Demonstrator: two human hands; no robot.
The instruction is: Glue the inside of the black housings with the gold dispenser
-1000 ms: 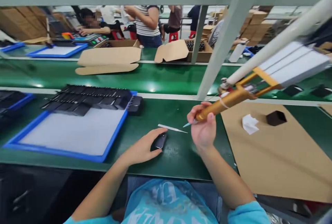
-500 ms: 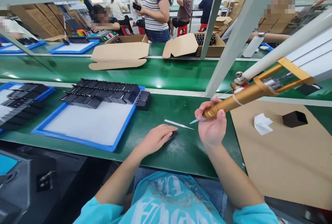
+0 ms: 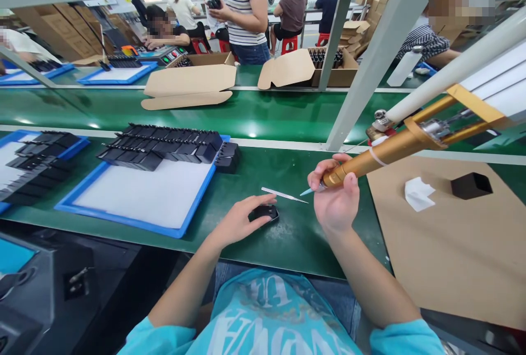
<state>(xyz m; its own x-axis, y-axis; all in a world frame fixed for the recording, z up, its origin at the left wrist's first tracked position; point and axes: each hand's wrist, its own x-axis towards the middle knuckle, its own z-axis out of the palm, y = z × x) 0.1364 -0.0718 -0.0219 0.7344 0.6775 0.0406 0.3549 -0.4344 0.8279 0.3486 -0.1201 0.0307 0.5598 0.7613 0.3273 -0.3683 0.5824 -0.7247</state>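
Observation:
My left hand (image 3: 236, 221) rests on the green bench with thumb and fingers around a small black plastic case (image 3: 267, 212), gripping it by its two sides. My right hand (image 3: 336, 196) holds the lower end of a gold-coloured dispensing gun (image 3: 361, 160), palm turned up and fingers curled around it. Its pale blue nozzle (image 3: 306, 192) points left and down, above the bench. Between the nozzle and the black case lies a thin, pointed, light-coloured pair of tweezers (image 3: 283, 195), close to my left fingertips.
At left, a blue-rimmed tray (image 3: 123, 224) bears rows of black boxes (image 3: 164, 147); one black box (image 3: 227, 158) sits by its corner. Cardboard (image 3: 447, 245) at right carries crumpled white paper (image 3: 419, 194) and a black block (image 3: 471, 185). A grey post (image 3: 361, 64) rises ahead. Co-workers sit and stand beyond.
My left hand has shifted slightly left and its thumb and fingers have spread, exposing the black case that it mostly covered. My right hand and the dispensing gun have barely moved.

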